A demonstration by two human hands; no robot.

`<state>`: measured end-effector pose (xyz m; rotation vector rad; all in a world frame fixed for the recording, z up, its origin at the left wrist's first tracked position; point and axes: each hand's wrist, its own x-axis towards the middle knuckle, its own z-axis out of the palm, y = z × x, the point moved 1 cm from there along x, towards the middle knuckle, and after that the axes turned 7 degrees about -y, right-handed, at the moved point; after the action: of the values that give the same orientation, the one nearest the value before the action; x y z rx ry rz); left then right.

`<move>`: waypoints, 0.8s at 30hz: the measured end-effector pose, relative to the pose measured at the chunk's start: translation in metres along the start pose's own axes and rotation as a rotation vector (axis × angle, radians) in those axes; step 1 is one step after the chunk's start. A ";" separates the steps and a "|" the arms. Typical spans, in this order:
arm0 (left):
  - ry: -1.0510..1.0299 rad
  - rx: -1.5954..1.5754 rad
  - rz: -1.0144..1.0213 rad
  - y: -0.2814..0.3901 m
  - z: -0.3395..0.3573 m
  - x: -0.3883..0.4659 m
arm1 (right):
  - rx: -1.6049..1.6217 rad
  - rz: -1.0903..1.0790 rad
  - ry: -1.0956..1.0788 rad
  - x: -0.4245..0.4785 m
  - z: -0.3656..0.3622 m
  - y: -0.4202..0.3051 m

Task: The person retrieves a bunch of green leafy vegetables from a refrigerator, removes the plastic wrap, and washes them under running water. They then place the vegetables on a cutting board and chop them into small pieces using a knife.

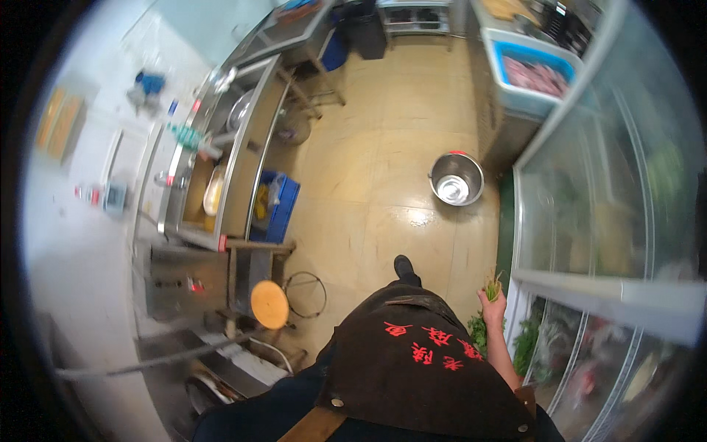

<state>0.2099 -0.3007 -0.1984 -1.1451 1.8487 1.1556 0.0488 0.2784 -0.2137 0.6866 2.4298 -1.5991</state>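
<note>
My right hand (493,310) is closed around a bunch of leafy green herbs (478,330). Pale stems with rootlets stick out above the fist, and the leaves hang below it. That hand is beside a glass-doored display refrigerator (516,232), whose shelves hold bagged produce and more leafy greens (526,345). My left hand is out of view. Ahead on the tiled floor stands a stainless steel bucket (468,168), its inside bright and reflective. A dark apron (397,381) with red writing covers my front.
Along the left wall runs a steel sink unit (248,154), with a blue plastic crate (284,210) beneath. A round orange-topped object (269,305) and a wire ring (306,294) are at lower left. A blue-lined tub (491,72) of raw pinkish meat or fish stands at upper right.
</note>
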 end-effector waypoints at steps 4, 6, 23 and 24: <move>0.040 -0.222 0.115 0.054 0.021 0.018 | 0.024 -0.144 -0.091 0.077 0.034 -0.105; 0.075 -0.313 0.138 0.077 0.014 0.027 | 0.006 -0.155 -0.104 0.108 0.051 -0.168; 0.465 -0.676 -0.464 0.063 0.055 -0.077 | 0.201 -0.263 -0.541 0.380 0.244 -0.399; 0.498 -0.691 -0.492 0.073 0.055 -0.084 | 0.237 -0.224 -0.608 0.399 0.257 -0.418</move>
<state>0.1803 -0.2063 -0.1232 -2.2984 1.3531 1.3175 -0.5235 0.0263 -0.1216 -0.0643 1.9368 -1.8531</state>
